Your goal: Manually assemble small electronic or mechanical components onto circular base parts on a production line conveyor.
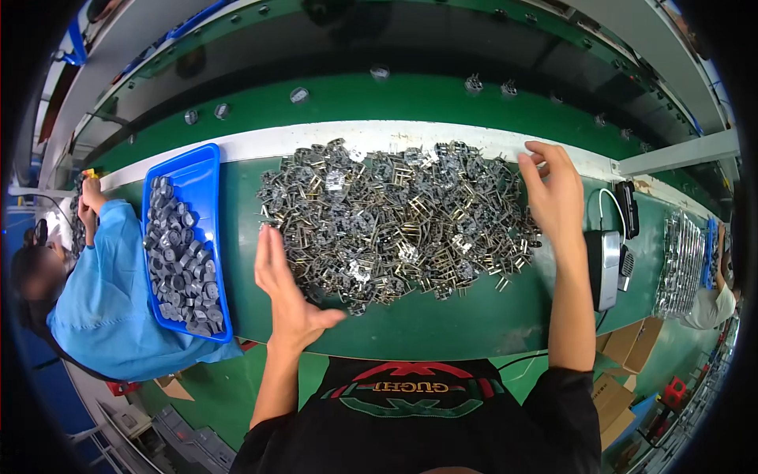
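Observation:
A wide heap of small dark parts with metal pins (pixel 410 213) lies on the green tabletop (pixel 403 328) in front of me. At its left edge is my left hand (pixel 286 288), fingers stretched upward along the heap and thumb spread to the right. My right hand (pixel 559 193) stands at the heap's right edge, its fingers bent loosely and the thumb apart from them. Nothing shows in either hand. Whether the fingertips touch the outermost parts, I cannot tell.
A blue tray (pixel 225 304) of grey round pieces (pixel 178 253) is on the left, beside a person in a blue smock (pixel 118 292). Behind a white ledge (pixel 379 130), a green conveyor (pixel 339 91) carries scattered parts. A silver-black device (pixel 606 268) and bundled silvery strips (pixel 681 265) lie at right.

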`<state>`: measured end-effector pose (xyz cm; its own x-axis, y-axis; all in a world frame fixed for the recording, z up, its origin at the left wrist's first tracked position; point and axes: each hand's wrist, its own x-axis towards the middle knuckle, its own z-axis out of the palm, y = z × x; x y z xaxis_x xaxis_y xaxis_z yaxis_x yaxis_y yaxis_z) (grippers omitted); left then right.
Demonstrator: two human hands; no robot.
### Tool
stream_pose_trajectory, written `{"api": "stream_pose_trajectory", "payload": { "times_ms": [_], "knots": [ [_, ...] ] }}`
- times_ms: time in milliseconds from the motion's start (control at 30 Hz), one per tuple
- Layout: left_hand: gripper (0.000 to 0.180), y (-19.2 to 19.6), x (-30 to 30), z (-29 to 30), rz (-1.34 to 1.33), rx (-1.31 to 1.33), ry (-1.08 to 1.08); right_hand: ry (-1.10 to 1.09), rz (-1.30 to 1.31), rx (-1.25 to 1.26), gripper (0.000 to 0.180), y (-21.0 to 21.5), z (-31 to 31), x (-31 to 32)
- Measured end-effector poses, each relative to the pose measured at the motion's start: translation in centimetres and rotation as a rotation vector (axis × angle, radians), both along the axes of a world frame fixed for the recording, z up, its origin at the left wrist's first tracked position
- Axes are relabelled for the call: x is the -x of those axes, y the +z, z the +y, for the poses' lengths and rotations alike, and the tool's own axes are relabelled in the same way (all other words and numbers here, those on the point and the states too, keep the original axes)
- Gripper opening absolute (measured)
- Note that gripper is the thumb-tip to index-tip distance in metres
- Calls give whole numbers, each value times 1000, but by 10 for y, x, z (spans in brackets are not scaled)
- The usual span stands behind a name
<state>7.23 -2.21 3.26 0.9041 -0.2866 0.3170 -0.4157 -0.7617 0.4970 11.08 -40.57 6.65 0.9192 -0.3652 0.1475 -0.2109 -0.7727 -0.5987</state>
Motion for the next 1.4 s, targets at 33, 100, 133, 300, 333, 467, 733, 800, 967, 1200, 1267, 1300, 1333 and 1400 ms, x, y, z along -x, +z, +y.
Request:
{"api": "stream_pose_trajectory", "payload": {
  "times_ms": [33,100,133,300,333,467,733,800,967,1200,1267,1300,1333,1400],
  "knots": [
    [130,4,-5,4,-19,112,11,22,95,94,38,2,-3,-14],
    [83,22,-29,-1,-155,167,147,89,226,102,32,3,-7,-30],
    [68,33,-44,-7,-159,156,154,132,265,16,31,3,-9,-35],
    [25,58,-132,-52,-119,143,-64,150,315,-277,19,-4,-10,-41],
    [26,61,-151,-62,-102,57,-88,185,321,-389,15,-9,-16,-44],
    [36,44,-235,-102,-42,-144,-228,199,220,-381,15,-9,-23,-44],
    [43,-8,-314,-136,145,-231,-485,371,-125,-336,15,-8,0,-85],
    [40,-9,-315,-135,152,-202,-495,379,-73,-319,15,-8,9,-114],
    [35,-9,-298,-147,105,-176,-456,376,13,-200,19,-20,30,-176],
    [36,-25,-296,-150,88,-54,-392,424,28,-18,19,-34,42,-196],
    [35,-26,-293,-153,83,-55,-376,419,15,-26,18,-36,45,-193],
    [35,-26,-292,-154,82,-55,-369,431,2,3,17,-37,43,-195],
    [35,-25,-292,-155,83,-56,-371,439,-16,32,17,-36,41,-197],
    [36,-25,-291,-156,86,-58,-377,445,-37,55,16,-37,41,-196]
  ]
}}
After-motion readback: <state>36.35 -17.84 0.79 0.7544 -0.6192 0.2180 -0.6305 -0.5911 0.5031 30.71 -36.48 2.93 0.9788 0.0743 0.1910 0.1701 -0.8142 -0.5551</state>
